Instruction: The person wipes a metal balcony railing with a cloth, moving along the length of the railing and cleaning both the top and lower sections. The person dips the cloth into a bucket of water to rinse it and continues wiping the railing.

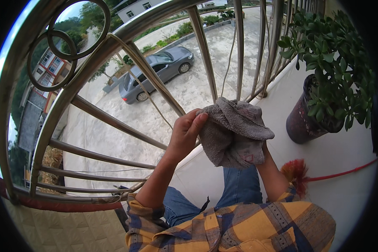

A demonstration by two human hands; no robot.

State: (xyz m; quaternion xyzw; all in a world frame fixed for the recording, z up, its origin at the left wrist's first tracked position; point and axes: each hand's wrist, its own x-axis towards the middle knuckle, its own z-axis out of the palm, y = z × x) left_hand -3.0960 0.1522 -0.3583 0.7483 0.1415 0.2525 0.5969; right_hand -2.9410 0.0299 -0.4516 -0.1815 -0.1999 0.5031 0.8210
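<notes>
A grey terry cloth [230,132], bunched and folded over itself, hangs in front of me at the balcony railing. My left hand [189,129] pinches its left edge between thumb and fingers. From the lower right my right forearm [272,176] reaches up behind the cloth. That cloth covers my right hand, so its grip does not show. Small reddish marks are visible on the cloth's lower part. Just beyond it stand the metal bars [204,56] of the railing.
A steel handrail [138,23] curves around the front and left, with cord [145,88] tied along it. At right, a potted succulent [321,110] stands on the pale tiled floor [340,201]. A red-handled brush [297,176] lies below it. Beyond the railing a grey car [157,72] is parked.
</notes>
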